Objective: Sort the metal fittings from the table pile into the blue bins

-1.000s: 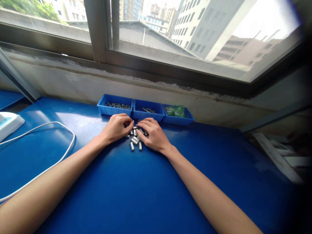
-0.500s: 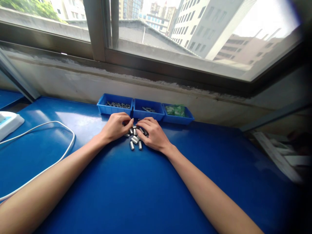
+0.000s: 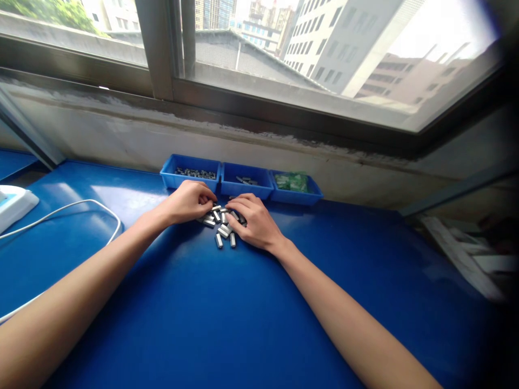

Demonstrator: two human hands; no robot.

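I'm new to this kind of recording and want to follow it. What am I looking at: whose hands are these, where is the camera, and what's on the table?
There is no machine here: a person works with bare hands, seen by a camera worn on their head, looking forward and down.

On the blue tabletop lies a loose pile of short, silvery pieces. The left hand has its fingers curled at the pile's left edge; the right hand curves over its right side. Whether either grips a piece is hidden.

Behind stand three blue bins: the left holds many small parts, the middle a few longer ones, the right something green. A white cable lies at the left.
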